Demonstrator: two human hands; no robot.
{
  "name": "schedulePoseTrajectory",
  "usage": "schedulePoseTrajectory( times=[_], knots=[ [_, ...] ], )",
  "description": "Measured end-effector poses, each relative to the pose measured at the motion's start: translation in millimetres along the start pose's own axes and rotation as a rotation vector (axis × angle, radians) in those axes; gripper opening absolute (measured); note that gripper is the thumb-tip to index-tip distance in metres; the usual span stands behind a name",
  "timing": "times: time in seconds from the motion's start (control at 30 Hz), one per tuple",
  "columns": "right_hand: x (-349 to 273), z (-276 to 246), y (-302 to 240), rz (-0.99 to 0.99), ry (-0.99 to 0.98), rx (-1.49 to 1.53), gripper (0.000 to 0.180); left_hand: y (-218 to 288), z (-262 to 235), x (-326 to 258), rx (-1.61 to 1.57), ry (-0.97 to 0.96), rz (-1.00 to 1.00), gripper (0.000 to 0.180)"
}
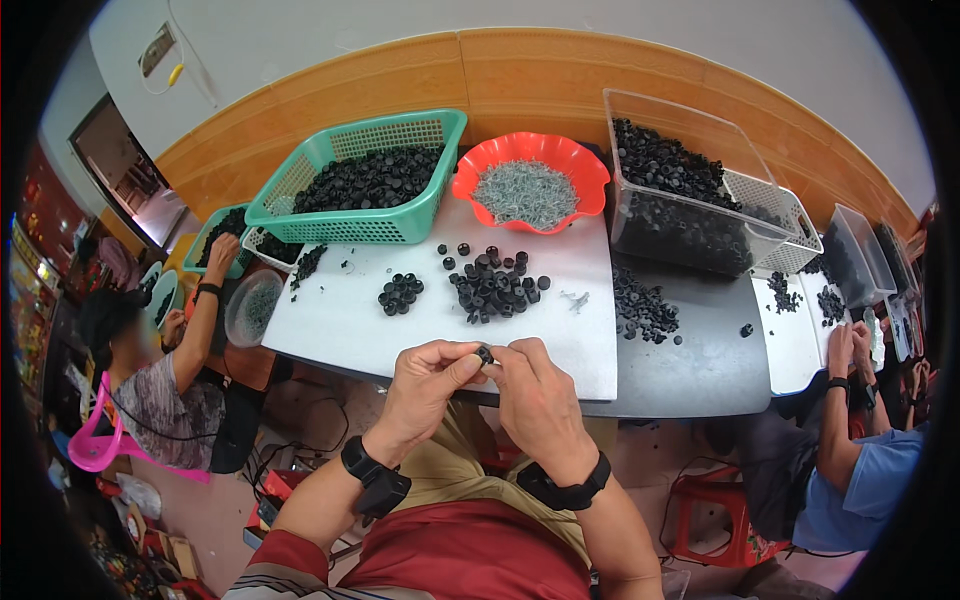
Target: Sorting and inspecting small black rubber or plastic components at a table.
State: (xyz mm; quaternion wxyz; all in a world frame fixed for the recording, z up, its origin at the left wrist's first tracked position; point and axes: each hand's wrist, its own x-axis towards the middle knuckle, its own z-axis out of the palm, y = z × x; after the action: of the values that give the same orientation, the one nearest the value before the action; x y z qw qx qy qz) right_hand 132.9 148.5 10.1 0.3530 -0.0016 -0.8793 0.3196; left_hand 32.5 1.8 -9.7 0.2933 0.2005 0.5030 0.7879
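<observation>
Between the thumb and forefinger of my left hand point(425, 385) is a small round black plastic part point(485, 355). My right hand point(538, 405) meets it from the other side, fingers pinched together against the part; anything tiny inside that pinch is hidden. Both hands hover over the front edge of a white board point(340, 310). Just beyond them lies a heap of black cylindrical parts point(492, 287), with a smaller cluster of black parts point(400, 293) to its left. A few thin grey metal pieces point(575, 299) lie to the right of the heap.
Behind stand a green basket point(345, 230) of black parts, a red scalloped bowl point(590, 190) of small metal pieces and a clear bin point(680, 200) of black parts. Loose black parts point(645, 308) cover some dark tabletop. Co-workers sit left point(165, 400) and right point(860, 480).
</observation>
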Motion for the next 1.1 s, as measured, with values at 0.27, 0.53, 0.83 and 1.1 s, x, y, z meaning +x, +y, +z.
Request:
schedulePoseTrajectory(
  times=[0.27,0.53,0.83,1.1],
  knots=[
    [-1.9,3.4,9.6,-0.047,0.037,0.070,0.020,1.4,-3.8,1.9,0.010,-0.042,-0.025,0.019],
    [2.7,1.7,8.6,-0.076,0.050,0.125,0.019,6.7,-8.1,2.7,-0.027,-0.102,-0.077,0.015],
    [6.7,4.5,17.6,-0.083,0.056,0.278,0.020,10.0,-5.3,1.9,-0.058,-0.096,-0.115,0.014],
    [1.3,6.0,19.0,-0.150,0.059,0.168,0.016,7.1,-7.5,2.7,-0.064,-0.101,-0.133,0.013]
  ],
)
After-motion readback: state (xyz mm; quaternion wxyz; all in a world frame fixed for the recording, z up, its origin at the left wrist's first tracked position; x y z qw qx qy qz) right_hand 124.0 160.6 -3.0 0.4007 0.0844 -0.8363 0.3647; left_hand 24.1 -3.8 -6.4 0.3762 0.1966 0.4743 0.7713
